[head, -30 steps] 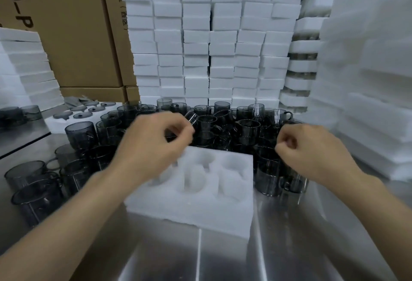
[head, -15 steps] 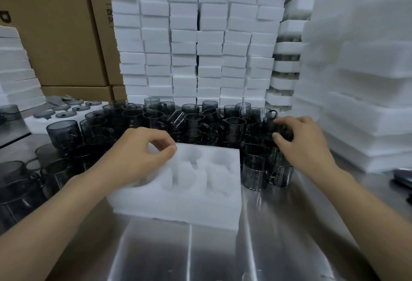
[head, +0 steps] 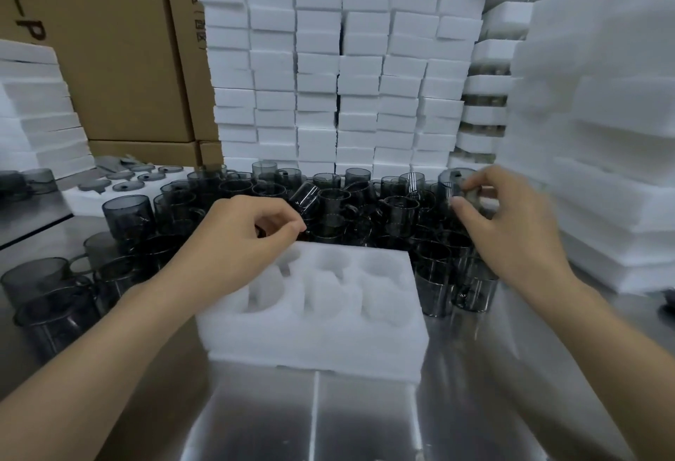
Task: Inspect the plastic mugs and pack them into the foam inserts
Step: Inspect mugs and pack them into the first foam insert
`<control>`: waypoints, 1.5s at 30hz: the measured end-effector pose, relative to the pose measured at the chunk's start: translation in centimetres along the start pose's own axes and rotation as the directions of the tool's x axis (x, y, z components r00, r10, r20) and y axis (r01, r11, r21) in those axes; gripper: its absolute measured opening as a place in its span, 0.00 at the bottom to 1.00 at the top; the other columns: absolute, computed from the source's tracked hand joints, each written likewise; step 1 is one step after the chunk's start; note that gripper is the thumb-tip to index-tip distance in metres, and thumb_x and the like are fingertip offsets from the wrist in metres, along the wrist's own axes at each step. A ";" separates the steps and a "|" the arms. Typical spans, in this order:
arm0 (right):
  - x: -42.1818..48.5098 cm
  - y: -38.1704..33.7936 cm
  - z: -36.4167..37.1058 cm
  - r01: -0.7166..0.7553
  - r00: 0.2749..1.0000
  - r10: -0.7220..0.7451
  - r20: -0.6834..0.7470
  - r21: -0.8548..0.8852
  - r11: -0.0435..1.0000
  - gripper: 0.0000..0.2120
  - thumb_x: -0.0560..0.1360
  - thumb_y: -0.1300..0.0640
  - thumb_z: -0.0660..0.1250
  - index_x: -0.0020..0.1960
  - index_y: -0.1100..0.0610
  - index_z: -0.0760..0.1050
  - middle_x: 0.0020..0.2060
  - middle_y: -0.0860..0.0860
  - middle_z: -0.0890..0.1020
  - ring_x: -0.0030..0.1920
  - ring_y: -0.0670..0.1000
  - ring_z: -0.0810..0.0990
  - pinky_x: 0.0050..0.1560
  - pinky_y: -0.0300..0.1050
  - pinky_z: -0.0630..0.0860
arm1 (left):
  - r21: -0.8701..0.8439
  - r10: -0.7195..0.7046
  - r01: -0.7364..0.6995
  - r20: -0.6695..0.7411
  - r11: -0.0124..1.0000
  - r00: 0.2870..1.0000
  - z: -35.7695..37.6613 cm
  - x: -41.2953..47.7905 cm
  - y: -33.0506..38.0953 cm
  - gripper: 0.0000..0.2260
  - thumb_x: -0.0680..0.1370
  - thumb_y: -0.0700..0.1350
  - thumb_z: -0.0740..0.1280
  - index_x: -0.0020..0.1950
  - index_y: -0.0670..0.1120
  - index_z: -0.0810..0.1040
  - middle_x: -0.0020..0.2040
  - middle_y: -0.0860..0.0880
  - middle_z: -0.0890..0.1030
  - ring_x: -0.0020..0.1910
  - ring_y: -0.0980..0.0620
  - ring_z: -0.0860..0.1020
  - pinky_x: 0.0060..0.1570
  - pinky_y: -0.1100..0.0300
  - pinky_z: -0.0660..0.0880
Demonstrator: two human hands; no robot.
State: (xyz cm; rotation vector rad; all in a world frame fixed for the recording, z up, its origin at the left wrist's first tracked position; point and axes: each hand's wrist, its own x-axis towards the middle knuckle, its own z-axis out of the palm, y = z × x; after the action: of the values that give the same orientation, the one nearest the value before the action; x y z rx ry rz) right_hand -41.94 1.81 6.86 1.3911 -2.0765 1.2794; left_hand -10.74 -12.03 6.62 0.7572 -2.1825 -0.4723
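A white foam insert (head: 365, 329) with round pockets, all of them bare, lies on the steel table in front of me. Behind it and to both sides stand several smoky grey transparent plastic mugs (head: 343, 205). My left hand (head: 244, 241) hovers over the insert's far left corner. Its fingers curl toward the thumb just in front of the mugs, and I cannot tell whether they hold anything. My right hand (head: 511, 230) reaches over the mugs at the right. Its fingertips pinch a grey mug (head: 451, 181) at the back right of the group.
Tall stacks of white foam blocks (head: 343, 69) wall the back, with more foam (head: 602, 139) at the right and at the left (head: 36, 109). Cardboard boxes (head: 120, 58) stand back left. A foam tray holding grey lids (head: 120, 183) sits left of the mugs. Steel tabletop (head: 328, 416) lies near me.
My right hand has moved up and back from the near right mugs to a mug at the back. My left hand slid from the insert's corner toward the mugs.
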 end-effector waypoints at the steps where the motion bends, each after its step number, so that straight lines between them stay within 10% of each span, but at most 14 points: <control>1: -0.5 -1.3 -0.3 0.070 0.998 -0.069 -0.010 0.015 0.997 0.06 0.80 0.45 0.71 0.55 0.42 0.76 0.53 0.45 0.82 0.54 0.51 0.81 0.54 0.53 0.78 | 0.034 0.025 -0.024 -0.011 0.999 1.000 0.0 -0.2 0.3 0.06 0.82 0.51 0.71 0.49 0.61 0.86 0.46 0.63 0.86 0.49 0.62 0.83 0.50 0.59 0.78; 9: -6.1 -7.7 1.3 0.515 0.857 -0.515 -0.034 0.108 0.850 0.09 0.78 0.48 0.72 0.57 0.50 0.81 0.57 0.44 0.82 0.60 0.50 0.81 0.58 0.52 0.78 | 0.177 0.337 -0.322 -0.060 0.930 0.940 1.1 -1.4 2.7 0.22 0.78 0.63 0.70 0.70 0.60 0.76 0.59 0.65 0.79 0.60 0.60 0.80 0.57 0.51 0.81; 19: -6.5 -7.0 2.8 0.495 0.867 -0.482 -0.127 0.328 0.804 0.32 0.76 0.52 0.78 0.77 0.49 0.70 0.64 0.40 0.77 0.66 0.43 0.78 0.67 0.36 0.74 | 0.093 0.452 -0.444 -0.247 0.891 0.857 2.2 -1.7 3.3 0.22 0.76 0.47 0.78 0.70 0.51 0.79 0.61 0.59 0.81 0.59 0.54 0.82 0.48 0.56 0.81; 26: -6.5 -7.1 2.8 0.524 0.851 -0.501 -0.158 0.321 0.789 0.30 0.76 0.55 0.79 0.75 0.54 0.74 0.65 0.46 0.79 0.67 0.42 0.76 0.66 0.41 0.76 | 0.066 0.433 -0.431 -0.247 0.900 0.867 2.6 -1.9 3.4 0.23 0.76 0.45 0.77 0.71 0.50 0.79 0.61 0.58 0.81 0.60 0.53 0.81 0.47 0.56 0.80; 32: -6.4 -6.9 1.8 0.452 0.858 -0.510 -0.055 0.551 0.701 0.36 0.76 0.61 0.73 0.82 0.57 0.65 0.75 0.46 0.75 0.77 0.51 0.73 0.76 0.51 0.71 | -0.302 0.160 -0.217 -0.203 0.928 0.966 2.9 -2.0 4.2 0.18 0.77 0.54 0.74 0.66 0.53 0.83 0.57 0.54 0.86 0.58 0.50 0.84 0.47 0.53 0.80; 38: -6.6 -6.9 2.0 0.428 0.859 -0.512 -0.011 0.562 0.707 0.39 0.74 0.61 0.74 0.82 0.55 0.65 0.75 0.44 0.74 0.77 0.52 0.72 0.77 0.50 0.68 | -0.710 -0.080 0.157 0.141 0.687 0.987 2.1 -1.7 5.4 0.26 0.75 0.67 0.64 0.49 0.46 0.88 0.44 0.44 0.85 0.43 0.51 0.82 0.42 0.57 0.74; 45: -6.6 -7.3 1.9 0.452 0.855 -0.517 -0.038 0.542 0.708 0.36 0.76 0.51 0.70 0.81 0.53 0.66 0.73 0.42 0.75 0.75 0.52 0.72 0.76 0.48 0.67 | -0.793 -0.072 0.412 0.427 0.449 0.901 2.0 -1.8 5.7 0.34 0.76 0.73 0.61 0.49 0.43 0.89 0.41 0.46 0.83 0.40 0.51 0.81 0.42 0.59 0.78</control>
State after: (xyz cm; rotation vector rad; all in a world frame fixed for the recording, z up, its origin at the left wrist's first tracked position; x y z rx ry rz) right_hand -32.16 3.10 4.96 2.1210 -1.2743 1.6152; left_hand -13.41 -6.42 7.49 0.3935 -1.7055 -1.8374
